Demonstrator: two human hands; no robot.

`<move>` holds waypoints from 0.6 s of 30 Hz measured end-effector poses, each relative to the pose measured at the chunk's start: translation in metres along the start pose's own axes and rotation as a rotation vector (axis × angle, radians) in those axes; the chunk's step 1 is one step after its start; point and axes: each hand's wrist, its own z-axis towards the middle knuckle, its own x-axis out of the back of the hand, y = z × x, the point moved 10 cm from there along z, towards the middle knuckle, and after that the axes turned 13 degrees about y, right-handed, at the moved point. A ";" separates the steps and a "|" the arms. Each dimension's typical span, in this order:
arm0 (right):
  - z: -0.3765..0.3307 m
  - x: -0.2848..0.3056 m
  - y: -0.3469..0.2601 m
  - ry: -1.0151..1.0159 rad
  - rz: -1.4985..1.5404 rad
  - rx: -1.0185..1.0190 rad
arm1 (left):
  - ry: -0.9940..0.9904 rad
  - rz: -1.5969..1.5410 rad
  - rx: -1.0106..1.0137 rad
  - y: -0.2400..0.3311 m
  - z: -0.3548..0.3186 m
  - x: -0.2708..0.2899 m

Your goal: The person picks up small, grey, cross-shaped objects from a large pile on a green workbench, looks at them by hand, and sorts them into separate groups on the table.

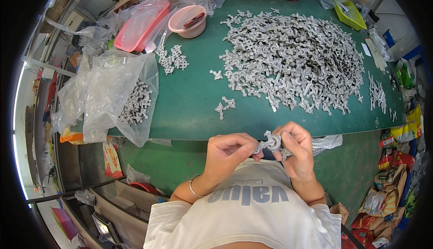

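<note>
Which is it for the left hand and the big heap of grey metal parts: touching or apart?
Apart. The head view shows green tabletop between the left hand and the heap of grey metal parts.

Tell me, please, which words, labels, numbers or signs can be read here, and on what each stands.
I leave wording uncopied; print shows here:
White T-shirt: large grey letters, readable; small boxed line, too small to read.
Yellow bag, right: print too small to read.
</note>
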 end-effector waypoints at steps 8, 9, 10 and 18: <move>0.025 0.030 0.028 0.082 0.007 -0.052 | 0.615 -0.116 -0.141 -0.004 0.041 0.136; 0.029 0.032 0.034 0.071 0.005 -0.057 | 0.802 -0.123 -0.240 0.008 0.042 0.179; 0.034 0.040 0.041 0.112 -0.095 -0.047 | 0.918 -0.218 -0.342 0.017 0.044 0.221; 0.067 0.007 0.059 0.089 -1.092 0.718 | 1.146 0.849 -0.537 0.041 0.040 0.272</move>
